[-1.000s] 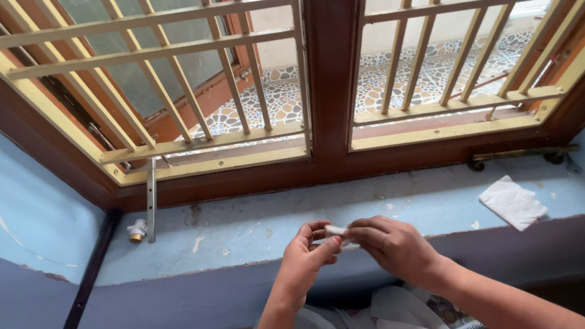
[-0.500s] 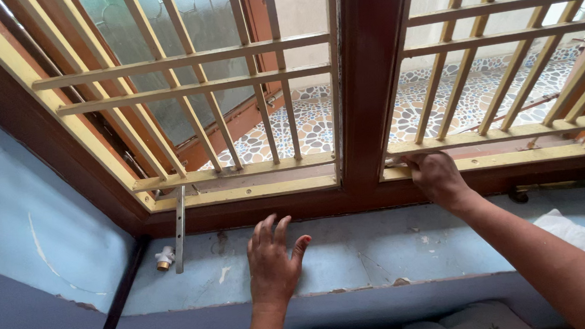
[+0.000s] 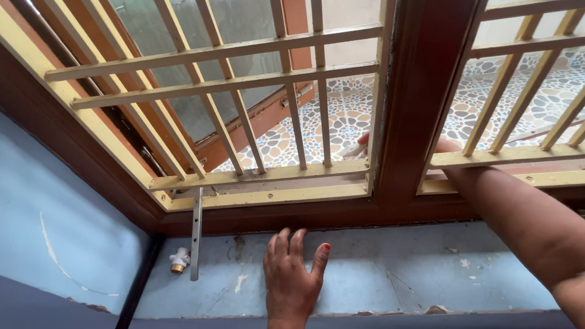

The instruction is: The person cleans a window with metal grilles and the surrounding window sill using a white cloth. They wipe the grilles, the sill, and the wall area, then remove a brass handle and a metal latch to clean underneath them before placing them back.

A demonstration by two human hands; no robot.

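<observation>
While flat on sill [image 3: 385, 275], left hand [image 3: 289, 283]

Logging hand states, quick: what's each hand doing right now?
Left hand: open, flat on the sill.
Right hand: through the grille, mostly hidden; cannot tell.

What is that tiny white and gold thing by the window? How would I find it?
Look at the blue sill under the window, then go to its left end. There, left of the left hand and beside the hanging metal strip, lies a small white fitting with a brass tip.
</observation>
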